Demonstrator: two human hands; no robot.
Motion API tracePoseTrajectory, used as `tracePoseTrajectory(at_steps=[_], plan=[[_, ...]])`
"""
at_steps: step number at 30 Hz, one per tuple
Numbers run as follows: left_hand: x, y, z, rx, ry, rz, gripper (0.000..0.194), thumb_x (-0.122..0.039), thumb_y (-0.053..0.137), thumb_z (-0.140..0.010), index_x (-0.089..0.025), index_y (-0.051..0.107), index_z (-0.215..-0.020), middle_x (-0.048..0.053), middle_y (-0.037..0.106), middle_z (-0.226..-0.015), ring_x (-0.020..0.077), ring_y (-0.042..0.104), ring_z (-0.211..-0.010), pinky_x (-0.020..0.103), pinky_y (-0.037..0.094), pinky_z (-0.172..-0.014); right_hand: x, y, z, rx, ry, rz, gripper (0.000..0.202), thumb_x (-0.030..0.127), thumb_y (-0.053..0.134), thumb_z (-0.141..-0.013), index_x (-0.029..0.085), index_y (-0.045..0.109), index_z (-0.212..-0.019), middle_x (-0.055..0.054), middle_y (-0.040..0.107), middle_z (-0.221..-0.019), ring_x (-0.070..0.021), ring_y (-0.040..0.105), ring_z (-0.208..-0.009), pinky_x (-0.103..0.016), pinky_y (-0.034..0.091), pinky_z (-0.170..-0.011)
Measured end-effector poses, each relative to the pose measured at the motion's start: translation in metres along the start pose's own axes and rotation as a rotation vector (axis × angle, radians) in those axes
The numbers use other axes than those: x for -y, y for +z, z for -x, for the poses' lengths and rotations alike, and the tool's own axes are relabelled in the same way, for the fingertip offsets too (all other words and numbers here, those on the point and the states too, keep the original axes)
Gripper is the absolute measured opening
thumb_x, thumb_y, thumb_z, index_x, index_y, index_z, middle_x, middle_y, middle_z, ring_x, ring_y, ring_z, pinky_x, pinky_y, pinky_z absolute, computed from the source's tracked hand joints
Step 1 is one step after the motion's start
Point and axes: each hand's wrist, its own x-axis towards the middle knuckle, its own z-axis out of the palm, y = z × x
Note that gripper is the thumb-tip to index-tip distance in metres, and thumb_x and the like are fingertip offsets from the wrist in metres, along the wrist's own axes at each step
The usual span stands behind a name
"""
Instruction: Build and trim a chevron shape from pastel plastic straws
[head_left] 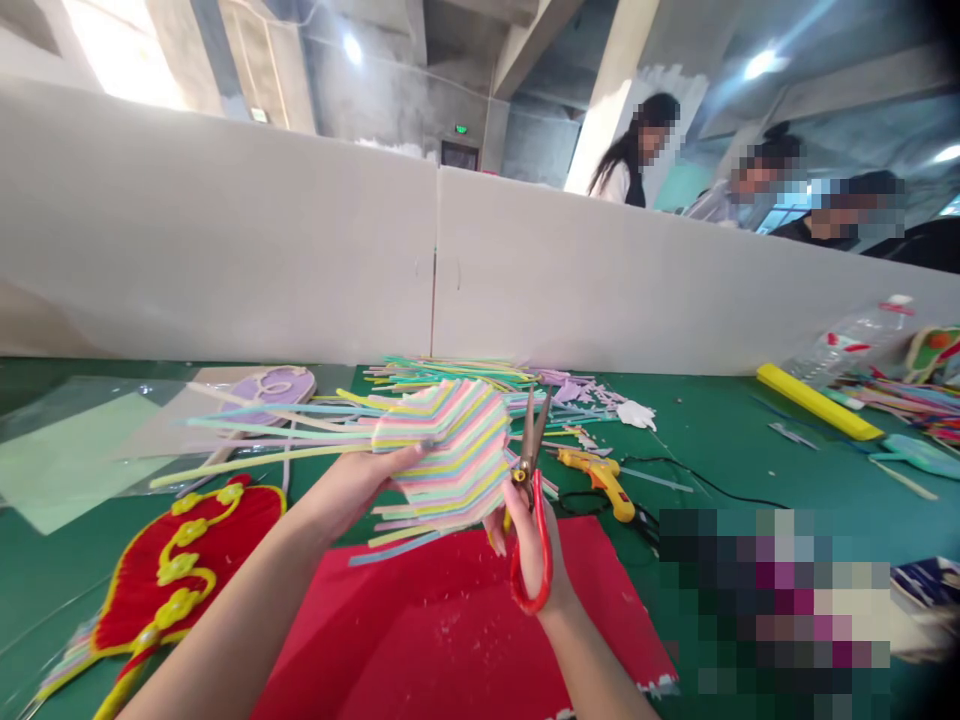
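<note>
My left hand (375, 485) grips a rounded panel of pastel striped strips (450, 450) by its left side, thumb on top. Long loose strip ends stick out to the left of it and below. In my right hand (536, 540) is a pair of scissors (531, 450) with red handles, blades pointing up and apart, along the panel's right edge. The fingers of that hand also reach the panel's lower right edge; whether they pinch it I cannot tell. Under both hands lies a red sheet (465, 620) sprinkled with small scraps.
A yellow glue gun (600, 480) with a black cord lies to the right. Behind the panel are loose coloured strips (450, 370). A red fan-shaped piece (195, 570) is at left. A white partition (300, 250) backs the green table (705, 430); several people are beyond it.
</note>
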Motion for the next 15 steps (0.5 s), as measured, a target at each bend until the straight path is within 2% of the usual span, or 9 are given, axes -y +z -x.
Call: tracePoseTrajectory(at_steps=[4,9,15], plan=[[-0.007,-0.003,0.001,-0.084,0.015,0.157,0.040,-0.038,0.079,-0.061,-0.018,0.072,-0.095,0.008,0.074,-0.095,0.0289,0.068,-0.091,0.034,0.058,-0.073,-0.005,0.000,-0.001,0.045,0.059,-0.035,0.040,0.057,0.053,-0.079,0.019,0.046,-0.069,0.008,0.038,-0.048,-0.0041,0.027,-0.035,-0.020,0.020,-0.035],[-0.012,-0.006,0.004,-0.143,0.041,0.189,0.042,-0.037,0.078,-0.062,-0.016,0.071,-0.097,0.008,0.075,-0.087,0.0284,0.070,-0.082,0.033,0.059,-0.070,-0.003,0.000,0.002,0.118,0.053,0.053,0.035,0.051,0.057,-0.079,0.018,0.046,-0.071,0.007,0.041,-0.051,-0.0040,0.032,-0.039,-0.018,0.024,-0.037],[-0.010,0.002,0.004,-0.112,0.057,0.157,0.040,-0.037,0.078,-0.062,-0.019,0.071,-0.097,0.007,0.074,-0.097,0.0288,0.069,-0.087,0.035,0.060,-0.070,0.001,-0.002,0.007,0.171,0.013,0.139,0.029,0.042,0.051,-0.085,0.018,0.045,-0.070,0.006,0.042,-0.052,-0.0049,0.035,-0.040,-0.018,0.026,-0.037]])
